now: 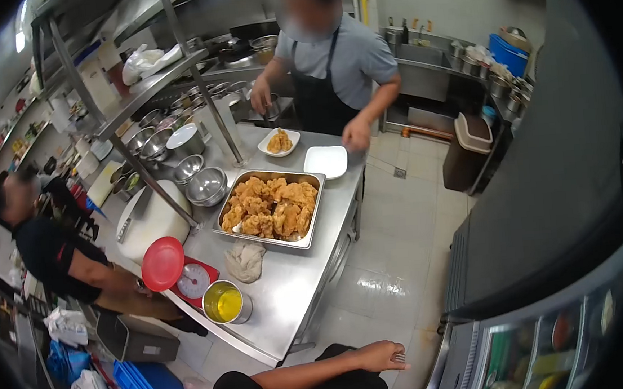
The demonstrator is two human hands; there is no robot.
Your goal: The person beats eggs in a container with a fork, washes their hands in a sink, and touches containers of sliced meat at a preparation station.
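My left hand is closed at the lower edge of the view, its forearm reaching across my dark clothing. Metal tines show past its fingers, apparently those of a fork; the handle is hidden in the hand. My right hand is not in view. Beyond the forearm is the steel table. On it, nearest to me, stand a metal pot of yellow liquid, a crumpled cloth and a red dial scale with a red plate. A steel pan behind them holds fried chicken.
Across the table, a co-worker in an apron stands by a white dish of fried pieces and a white square plate. Another person stands left. Shelf posts rise from the table. A knife lies on a white board.
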